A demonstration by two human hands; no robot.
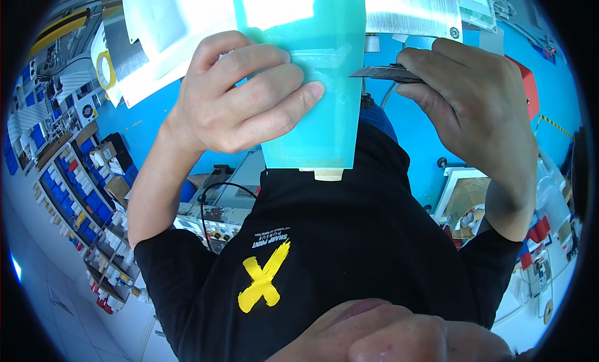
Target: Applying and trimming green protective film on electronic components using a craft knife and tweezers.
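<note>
A translucent green plastic sheet (312, 128) hangs in front of me, with a small pale tab at its lower edge. Curled against its left side, the fingers of my left hand (246, 100) grip it, though the thumb is hidden. In my right hand (471, 91) is a utility knife (390, 73), pinched between thumb and fingers. Its pointed blade faces left and reaches the sheet's right edge; whether it touches the sheet I cannot tell.
Behind the sheet lie bright white sheets and a brushed metal plate (412, 16). A yellow tape roll (106, 70) sits at the left. Shelves with blue bins (59, 184) stand far left, a red object (527, 87) beyond my right hand, a white-framed box (458, 190) below it.
</note>
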